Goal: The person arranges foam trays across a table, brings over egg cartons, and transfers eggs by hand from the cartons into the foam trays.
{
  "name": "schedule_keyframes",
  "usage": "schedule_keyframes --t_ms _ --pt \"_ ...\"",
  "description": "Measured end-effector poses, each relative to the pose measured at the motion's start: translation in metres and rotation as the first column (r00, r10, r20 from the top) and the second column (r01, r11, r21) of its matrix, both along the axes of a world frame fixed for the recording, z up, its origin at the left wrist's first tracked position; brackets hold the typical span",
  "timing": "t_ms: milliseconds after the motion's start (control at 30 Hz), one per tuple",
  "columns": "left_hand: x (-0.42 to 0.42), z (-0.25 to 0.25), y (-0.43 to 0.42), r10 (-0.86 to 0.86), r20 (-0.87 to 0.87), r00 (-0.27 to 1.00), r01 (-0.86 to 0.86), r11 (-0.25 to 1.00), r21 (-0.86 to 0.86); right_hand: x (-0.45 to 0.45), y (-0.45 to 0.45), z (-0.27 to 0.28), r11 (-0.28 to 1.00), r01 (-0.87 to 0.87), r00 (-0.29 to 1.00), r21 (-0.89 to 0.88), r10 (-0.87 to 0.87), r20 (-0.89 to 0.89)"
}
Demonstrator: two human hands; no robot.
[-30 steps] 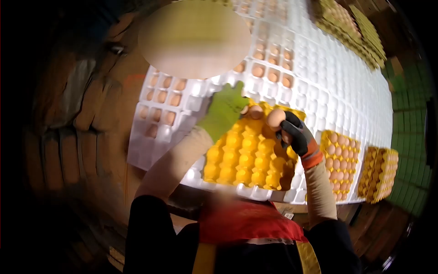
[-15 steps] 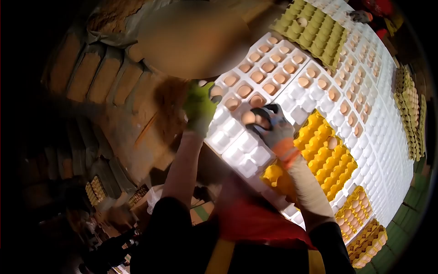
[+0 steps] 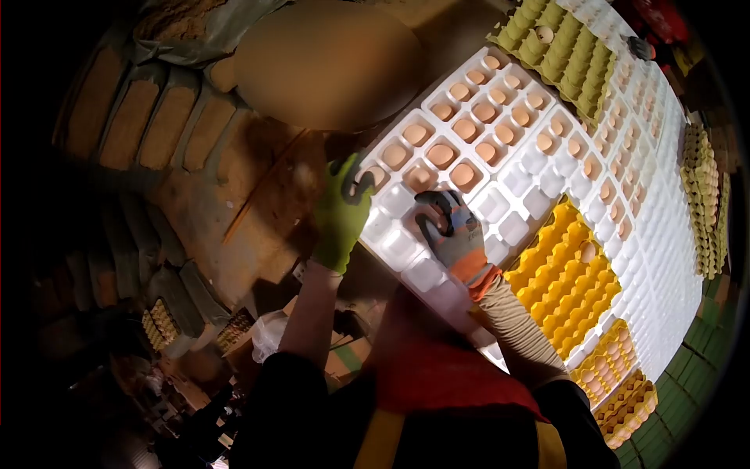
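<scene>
My left hand [image 3: 342, 215], in a yellow-green glove with dark fingertips, is at the left edge of the white foam egg tray [image 3: 373, 233]. Its fingers are curled beside an egg [image 3: 376, 177] in an edge cell; whatever they enclose is hidden. Over the tray's front cells is my right hand [image 3: 455, 234], in a grey and orange glove with black fingertips. Its thumb and fingers are bent but apart, with no egg visible between them. Just beyond its fingertips a shaded egg [image 3: 420, 178] sits in a cell, and another egg [image 3: 463, 173] lies to its right.
A yellow egg tray [image 3: 558, 285] holding one egg lies on the white trays to the right. An olive tray [image 3: 558, 51] is at the back. Filled yellow trays [image 3: 605, 363] stand front right. A co-worker's gloved hand [image 3: 642, 48] shows at the far right. Filled sacks [image 3: 168, 117] line the left.
The eggs seen at my right hand's fingers have left its grip; an egg now sits beyond the fingertips. My right hand has drawn slightly back. My left hand appears lower along the tray edge.
</scene>
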State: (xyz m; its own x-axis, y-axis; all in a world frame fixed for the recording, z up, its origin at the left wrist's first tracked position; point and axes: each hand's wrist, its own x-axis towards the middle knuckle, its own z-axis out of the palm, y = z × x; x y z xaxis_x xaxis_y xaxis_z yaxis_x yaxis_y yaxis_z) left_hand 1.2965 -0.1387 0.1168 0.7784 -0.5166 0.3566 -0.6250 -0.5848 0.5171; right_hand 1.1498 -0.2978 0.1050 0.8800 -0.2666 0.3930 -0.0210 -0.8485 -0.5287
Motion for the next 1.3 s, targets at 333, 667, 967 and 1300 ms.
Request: schedule_keyframes --t_ms 333,667,967,1300 --pt "-0.013 -0.052 0.026 -0.051 0.104 0.993 0.053 0.998 -0.017 0.02 0.009 0.02 0.92 0.125 0.991 0.37 -0.101 -0.085" --pt "-0.021 -0.027 0.02 0.012 -0.274 0.962 -0.088 0.959 -0.268 -0.219 -0.174 0.054 0.832 0.383 0.766 -0.402 -0.529 -0.366" --pt "-0.008 -0.052 0.035 -0.028 -0.421 0.907 -0.167 0.892 -0.419 -0.155 -0.085 0.079 -0.125 -0.114 0.984 0.986 -0.153 0.094" --pt "-0.005 -0.043 0.046 -0.051 -0.242 0.969 -0.038 0.935 -0.352 0.025 0.054 0.011 0.976 -0.176 0.873 -0.128 0.095 -0.478"
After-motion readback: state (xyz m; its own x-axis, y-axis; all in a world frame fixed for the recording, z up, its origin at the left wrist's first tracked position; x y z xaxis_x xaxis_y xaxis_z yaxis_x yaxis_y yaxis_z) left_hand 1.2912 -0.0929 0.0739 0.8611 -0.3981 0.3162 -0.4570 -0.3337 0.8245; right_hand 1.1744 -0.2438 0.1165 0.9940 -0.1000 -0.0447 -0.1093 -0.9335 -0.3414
